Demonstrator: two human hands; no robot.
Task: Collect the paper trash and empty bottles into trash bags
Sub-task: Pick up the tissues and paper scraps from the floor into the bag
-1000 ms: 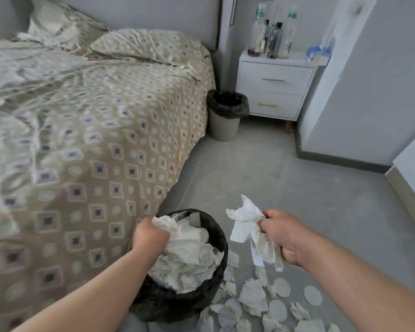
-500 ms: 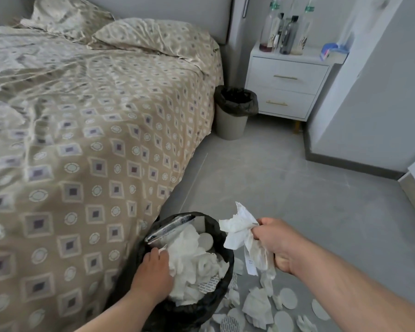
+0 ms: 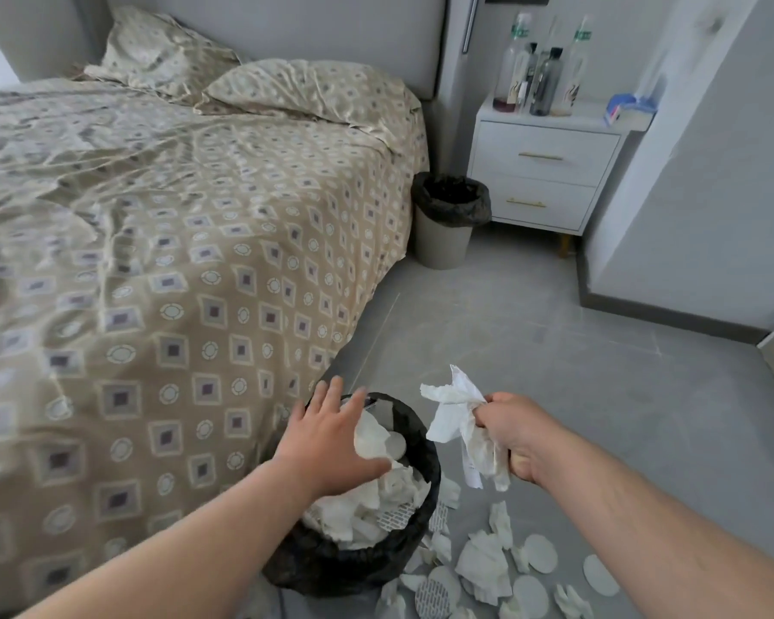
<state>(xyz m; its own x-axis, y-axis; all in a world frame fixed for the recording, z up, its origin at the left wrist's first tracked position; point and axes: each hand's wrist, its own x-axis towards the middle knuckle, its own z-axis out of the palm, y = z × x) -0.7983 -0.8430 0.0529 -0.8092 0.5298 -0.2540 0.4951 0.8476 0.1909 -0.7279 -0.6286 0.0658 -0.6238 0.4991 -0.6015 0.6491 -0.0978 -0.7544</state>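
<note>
Head view: shows the left grip spread apart, fingers straight, holding nothing, palm down over the mouth of the black trash bag. Places that bag on the floor just beside the bed, heaped with paper trash. Shows the right grip clamped round a crumpled paper wad, just right of the bag's rim. Finds more scraps and round pads strewn on the floor right of the bag. Finds bottles upright on the nightstand far back, with a lined bin between nightstand and bed.
</note>
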